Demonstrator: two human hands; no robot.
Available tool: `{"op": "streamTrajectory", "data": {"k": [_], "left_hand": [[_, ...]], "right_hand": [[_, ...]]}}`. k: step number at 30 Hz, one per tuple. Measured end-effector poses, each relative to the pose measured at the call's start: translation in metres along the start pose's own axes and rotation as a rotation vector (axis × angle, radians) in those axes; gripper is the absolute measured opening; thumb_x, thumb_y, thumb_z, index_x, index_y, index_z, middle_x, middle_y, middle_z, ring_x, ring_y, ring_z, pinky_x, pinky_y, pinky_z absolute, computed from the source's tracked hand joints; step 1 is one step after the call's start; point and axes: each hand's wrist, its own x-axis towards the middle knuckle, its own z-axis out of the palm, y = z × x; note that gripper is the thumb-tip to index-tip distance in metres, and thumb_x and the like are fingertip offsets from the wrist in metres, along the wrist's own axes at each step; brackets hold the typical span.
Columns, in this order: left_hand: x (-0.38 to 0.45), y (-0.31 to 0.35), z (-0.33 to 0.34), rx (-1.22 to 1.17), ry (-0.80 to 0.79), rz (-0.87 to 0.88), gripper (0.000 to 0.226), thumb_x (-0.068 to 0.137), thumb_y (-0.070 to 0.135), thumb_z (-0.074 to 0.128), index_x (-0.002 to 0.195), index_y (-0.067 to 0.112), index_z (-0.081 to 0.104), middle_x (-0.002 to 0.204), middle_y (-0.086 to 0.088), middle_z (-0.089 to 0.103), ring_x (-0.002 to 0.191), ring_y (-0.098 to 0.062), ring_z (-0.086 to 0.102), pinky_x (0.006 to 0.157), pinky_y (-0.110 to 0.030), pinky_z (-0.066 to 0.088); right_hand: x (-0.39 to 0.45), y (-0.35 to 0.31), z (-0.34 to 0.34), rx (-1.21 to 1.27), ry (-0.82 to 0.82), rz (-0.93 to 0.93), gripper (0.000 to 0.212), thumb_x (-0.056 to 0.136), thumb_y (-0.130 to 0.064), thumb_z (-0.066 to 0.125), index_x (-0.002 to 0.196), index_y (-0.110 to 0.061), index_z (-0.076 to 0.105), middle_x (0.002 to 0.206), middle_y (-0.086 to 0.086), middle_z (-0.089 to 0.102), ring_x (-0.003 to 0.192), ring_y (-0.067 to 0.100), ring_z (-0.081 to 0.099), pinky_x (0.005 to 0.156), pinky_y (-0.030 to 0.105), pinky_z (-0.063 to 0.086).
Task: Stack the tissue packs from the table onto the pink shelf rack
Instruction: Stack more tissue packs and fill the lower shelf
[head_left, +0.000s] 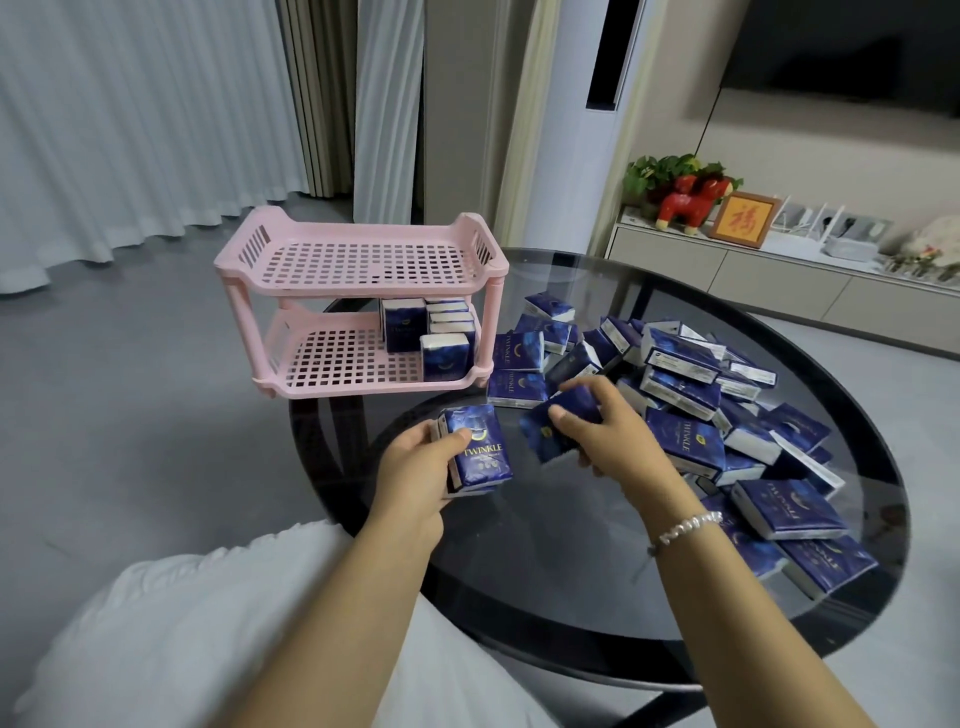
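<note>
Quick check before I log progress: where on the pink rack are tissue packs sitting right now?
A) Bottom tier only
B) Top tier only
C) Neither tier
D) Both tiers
A: the packs on the rack all sit at the right end of the bottom tier of the pink rack, while the slotted top tier holds none.

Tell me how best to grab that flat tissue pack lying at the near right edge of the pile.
Take the flat tissue pack across its two long side edges, coming from above: its broad face lies up on the glass table, leaving those sides exposed.
</note>
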Motion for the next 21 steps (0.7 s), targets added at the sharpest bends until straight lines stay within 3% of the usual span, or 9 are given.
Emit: {"op": "streamTrajectory", "data": {"k": [4,9,13,15,17,21], "left_hand": [[0.0,0.0,0.0,-0.027,-0.017,-0.025,0.009,0.087,0.005,0.065,0.092,0.012,0.064,0.085,-0.003,0.068,0.072,-0.013,0.065,0.071,-0.034,0.054],[0.0,-0.003,0.005,-0.1,-0.105,-0.05,0.039,0.084,0.008,0.069,0.121,0.007,0.057,0.116,-0.011,0.068,0.096,-0.021,0.068,0.075,-0.037,0.057],[0.0,-0.005,0.007,-0.154,-0.145,-0.022,0.048,0.082,0.008,0.07,0.126,0.009,0.051,0.115,-0.013,0.067,0.094,-0.022,0.07,0.071,-0.034,0.059],[-0.001,-0.005,0.008,-0.141,-0.173,-0.003,0.05,0.081,0.01,0.07,0.127,0.01,0.05,0.116,-0.013,0.067,0.093,-0.022,0.07,0.07,-0.033,0.058],[-0.001,-0.005,0.01,-0.12,-0.2,0.023,0.054,0.078,0.013,0.072,0.127,0.01,0.05,0.116,-0.012,0.067,0.096,-0.022,0.07,0.073,-0.033,0.057],[-0.004,-0.006,0.021,-0.058,-0.235,0.041,0.068,0.063,0.026,0.076,0.124,0.008,0.049,0.117,-0.012,0.066,0.102,-0.024,0.067,0.083,-0.037,0.056]], "right_hand": [[-0.006,-0.004,0.007,0.332,0.172,0.093,0.025,0.085,-0.032,0.065,0.093,-0.013,0.051,0.083,-0.001,0.06,0.068,0.01,0.055,0.058,0.027,0.046],[-0.016,-0.002,0.029,0.592,0.157,0.118,0.027,0.082,-0.029,0.07,0.075,-0.016,0.047,0.074,0.003,0.055,0.07,0.015,0.053,0.07,0.031,0.04],[-0.024,0.0,0.039,0.63,0.114,0.075,0.016,0.085,-0.026,0.067,0.097,-0.021,0.059,0.092,0.008,0.063,0.089,0.02,0.064,0.089,0.04,0.049],[-0.027,0.0,0.04,0.646,0.074,0.074,0.028,0.087,-0.026,0.064,0.115,-0.024,0.061,0.11,0.003,0.067,0.103,0.019,0.065,0.095,0.04,0.05],[-0.029,-0.002,0.037,0.646,0.08,0.075,0.035,0.088,-0.026,0.063,0.122,-0.02,0.061,0.112,-0.001,0.069,0.104,0.016,0.066,0.095,0.038,0.051],[-0.033,-0.002,0.03,0.604,0.092,0.005,0.031,0.088,-0.023,0.063,0.118,-0.017,0.065,0.107,-0.002,0.072,0.1,0.011,0.067,0.089,0.027,0.053]]}}
